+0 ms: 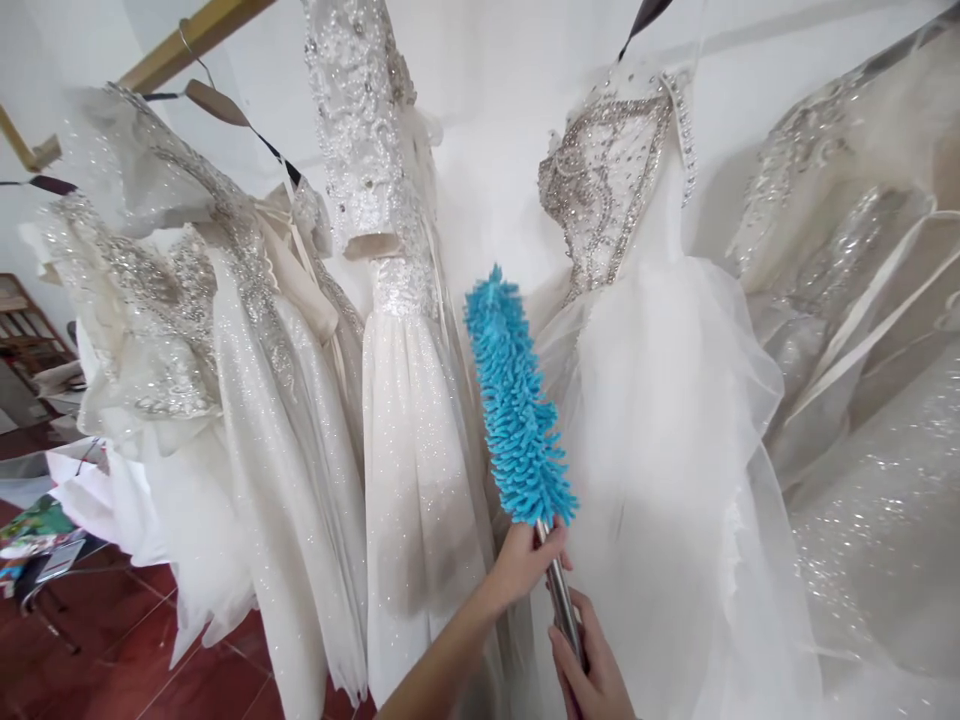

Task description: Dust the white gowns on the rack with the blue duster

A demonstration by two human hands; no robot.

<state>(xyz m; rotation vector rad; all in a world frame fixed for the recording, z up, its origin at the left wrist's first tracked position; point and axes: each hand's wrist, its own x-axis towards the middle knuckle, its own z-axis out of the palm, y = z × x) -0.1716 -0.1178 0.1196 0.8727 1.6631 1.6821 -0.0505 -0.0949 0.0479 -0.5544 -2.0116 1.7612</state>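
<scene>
A duster (517, 400) with a blue microfibre head and a metal handle points up and slightly left in front of the hanging dresses. My left hand (525, 562) is closed round the handle just under the blue head. Lower on the same handle, my right hand (592, 665) is wrapped with its fingers curled. Behind the duster and to its right hangs a white gown (660, 400) with a beaded bodice and tulle skirt. On the left is a slim glittery gown (412, 420) with a sequined top. Whether the duster's head touches any fabric, I cannot tell.
More beaded gowns (247, 350) hang at the left from a wooden rail (195, 45). Another sparkling gown (885, 450) fills the right side. A chair (64, 570) with papers and colourful items stands at lower left on the red tiled floor (150, 640). Behind is a white wall (487, 130).
</scene>
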